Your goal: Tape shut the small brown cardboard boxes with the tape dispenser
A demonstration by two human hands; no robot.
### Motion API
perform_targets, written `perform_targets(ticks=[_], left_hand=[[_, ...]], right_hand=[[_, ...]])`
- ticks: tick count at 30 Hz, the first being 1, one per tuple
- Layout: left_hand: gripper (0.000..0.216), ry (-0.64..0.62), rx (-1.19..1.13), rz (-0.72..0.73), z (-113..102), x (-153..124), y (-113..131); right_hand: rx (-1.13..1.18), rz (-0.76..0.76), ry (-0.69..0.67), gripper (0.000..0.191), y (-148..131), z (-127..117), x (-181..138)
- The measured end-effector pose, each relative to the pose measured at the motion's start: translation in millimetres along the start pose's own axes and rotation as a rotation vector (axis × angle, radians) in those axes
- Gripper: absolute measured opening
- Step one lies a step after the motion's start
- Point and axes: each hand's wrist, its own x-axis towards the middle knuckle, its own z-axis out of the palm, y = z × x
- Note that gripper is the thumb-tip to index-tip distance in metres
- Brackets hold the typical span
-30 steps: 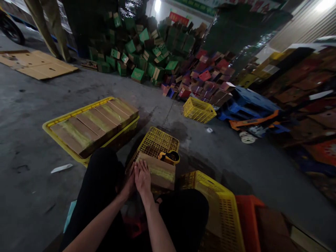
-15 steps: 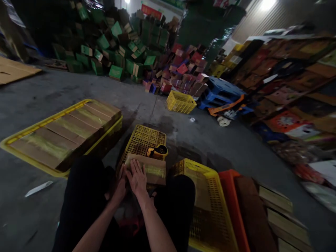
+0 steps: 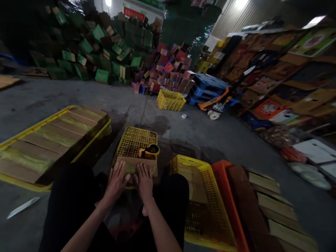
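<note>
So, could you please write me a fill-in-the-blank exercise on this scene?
The left hand and right hand lie on the cardboard box, fingers pointing ____ from the person.
The yellow-and-black tool lies on the gridded crate, coloured ____.
The long crate of taped boxes stands to the person's ____.

away; yellow; left

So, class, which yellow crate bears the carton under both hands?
The middle crate, which also bears the yellow-and-black tool. The left crate is packed with cartons; the right crate is beside an orange crate; the far crate is farther off.
</note>
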Motion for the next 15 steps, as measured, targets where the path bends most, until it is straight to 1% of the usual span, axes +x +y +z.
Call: perform_targets(ticks=[1, 3, 5, 8, 10, 12, 15], left_hand=[[0.061, -0.019, 0.030, 0.055, 3.0, 6.0, 1.6], [0.059, -0.041, 0.106, 0.112, 10.6, 14.5, 1.7], [0.060, -0.043, 0.173, 0.127, 17.8, 17.6, -1.7], [0.064, -0.029, 0.230, 0.133, 24.3, 16.9, -7.6], [0.064, -0.016, 0.255, 0.134, 25.8, 16.7, -9.0], [0.063, 0.000, 0.275, 0.134, 26.2, 18.1, -8.0], [0.062, 0.025, 0.308, 0.129, 25.8, 22.4, -3.6]], right_hand=[[0.003, -0.011, 0.000, 0.052, 1.7, -1.2, -0.3], [0.003, -0.020, 0.013, 0.052, 7.6, -5.7, -1.5], [-0.009, 0.013, 0.039, 0.052, 16.2, -11.1, -3.3], [-0.036, 0.109, 0.072, 0.054, 31.5, -15.5, -6.6], [-0.035, 0.143, 0.087, 0.055, 40.7, -13.4, -8.1], [-0.009, 0.138, 0.118, 0.057, 48.4, -7.1, -8.5], [0.066, 0.112, 0.212, 0.061, 59.4, 6.6, -6.1]])
